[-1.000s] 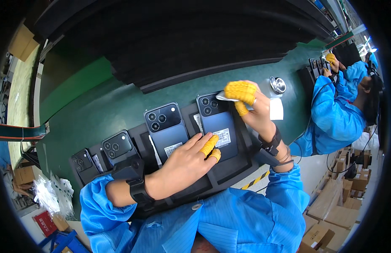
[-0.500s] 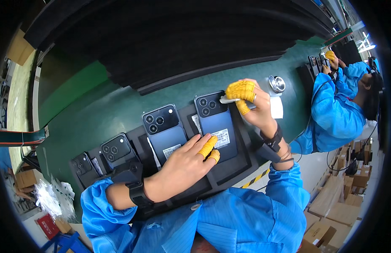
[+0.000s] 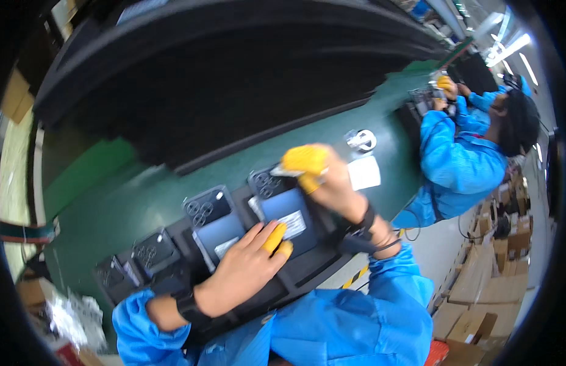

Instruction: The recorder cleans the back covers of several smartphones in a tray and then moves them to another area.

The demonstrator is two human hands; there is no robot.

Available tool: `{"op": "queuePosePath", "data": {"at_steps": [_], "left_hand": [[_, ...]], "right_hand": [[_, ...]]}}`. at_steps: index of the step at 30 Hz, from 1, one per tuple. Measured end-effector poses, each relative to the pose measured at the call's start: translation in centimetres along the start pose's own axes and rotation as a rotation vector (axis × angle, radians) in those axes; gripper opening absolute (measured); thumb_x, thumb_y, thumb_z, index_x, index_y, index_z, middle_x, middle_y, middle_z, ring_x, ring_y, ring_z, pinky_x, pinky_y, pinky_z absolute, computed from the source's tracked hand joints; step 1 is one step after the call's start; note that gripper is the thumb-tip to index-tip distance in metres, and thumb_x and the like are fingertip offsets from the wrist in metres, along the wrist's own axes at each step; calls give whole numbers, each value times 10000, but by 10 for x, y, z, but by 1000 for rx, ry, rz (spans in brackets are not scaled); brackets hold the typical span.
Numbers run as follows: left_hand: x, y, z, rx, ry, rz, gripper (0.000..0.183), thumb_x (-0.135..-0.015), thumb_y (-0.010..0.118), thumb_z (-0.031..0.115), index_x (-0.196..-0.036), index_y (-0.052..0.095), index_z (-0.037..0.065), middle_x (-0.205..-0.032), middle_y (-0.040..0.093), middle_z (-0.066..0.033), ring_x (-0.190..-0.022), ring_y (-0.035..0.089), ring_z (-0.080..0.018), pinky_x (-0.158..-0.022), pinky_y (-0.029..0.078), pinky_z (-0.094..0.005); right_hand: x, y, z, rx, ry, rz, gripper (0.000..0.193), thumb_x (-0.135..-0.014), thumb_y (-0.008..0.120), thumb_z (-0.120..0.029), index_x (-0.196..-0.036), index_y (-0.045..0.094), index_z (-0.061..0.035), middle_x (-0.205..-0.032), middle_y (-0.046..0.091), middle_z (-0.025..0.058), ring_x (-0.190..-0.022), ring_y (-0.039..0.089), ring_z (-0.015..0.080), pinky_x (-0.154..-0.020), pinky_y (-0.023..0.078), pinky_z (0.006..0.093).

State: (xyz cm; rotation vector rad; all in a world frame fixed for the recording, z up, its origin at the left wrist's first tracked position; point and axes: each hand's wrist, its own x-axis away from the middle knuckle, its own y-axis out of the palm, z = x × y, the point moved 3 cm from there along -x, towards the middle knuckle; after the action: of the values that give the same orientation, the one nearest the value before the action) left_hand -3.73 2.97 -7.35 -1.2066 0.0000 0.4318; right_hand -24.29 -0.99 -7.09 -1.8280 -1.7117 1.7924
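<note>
My right hand [image 3: 332, 180], with yellow finger cots, pinches a small folded white wipe [image 3: 281, 173] against the camera panel of the rightmost phone [image 3: 284, 202]. That phone lies back up, with a blue back and a white label. My left hand [image 3: 246, 265], also wearing yellow cots, lies open with outstretched fingers on the phone's lower left part, by the label. Left of it a second blue phone [image 3: 219, 230] is partly covered by that hand. Two more dark phones, a larger one [image 3: 155, 251] and one at the far left [image 3: 110, 272], sit in the same black foam tray [image 3: 332, 256].
Black foam sheets [image 3: 234, 85] are stacked behind the tray on the green table [image 3: 143, 195]. A white roll [image 3: 365, 140] and a white sheet [image 3: 364, 172] lie beyond my right hand. A co-worker in blue [image 3: 460, 146] works at the right. Cardboard boxes [image 3: 478, 293] stand on the floor.
The whole view has shifted, so the phones and tray appear lower and further left. My right hand has slid the wipe slightly left along the camera panel. My left hand stays on the phone.
</note>
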Motion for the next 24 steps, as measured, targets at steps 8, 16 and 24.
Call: {"op": "queuePosePath", "data": {"at_steps": [8, 16, 24], "left_hand": [[4, -6, 5, -64, 12, 8, 221, -757, 670, 184, -904, 640, 21, -1115, 609, -197, -1095, 554, -320, -977, 427, -400], [-3, -8, 4, -24, 3, 39, 226, -712, 686, 123, -906, 640, 15, -1092, 613, -197, -1085, 569, -323, -962, 446, -420], [-4, -7, 3, -28, 10, 29, 266, -724, 689, 129, -961, 638, 21, -1130, 597, -193, -1088, 566, -326, -966, 440, -426]], "right_hand": [[1, 28, -29, 25, -108, -122, 32, -652, 651, -21, -646, 665, 8, -643, 632, 145, -649, 634, 239, -955, 452, 414], [10, 30, -25, 53, -132, -98, 43, -645, 659, -26, -668, 676, 7, -604, 610, 127, -602, 608, 235, -956, 451, 412], [20, 10, -19, -114, -170, -156, 302, -647, 685, -30, -947, 672, 6, -916, 663, 118, -888, 628, 262, -936, 470, 426]]}}
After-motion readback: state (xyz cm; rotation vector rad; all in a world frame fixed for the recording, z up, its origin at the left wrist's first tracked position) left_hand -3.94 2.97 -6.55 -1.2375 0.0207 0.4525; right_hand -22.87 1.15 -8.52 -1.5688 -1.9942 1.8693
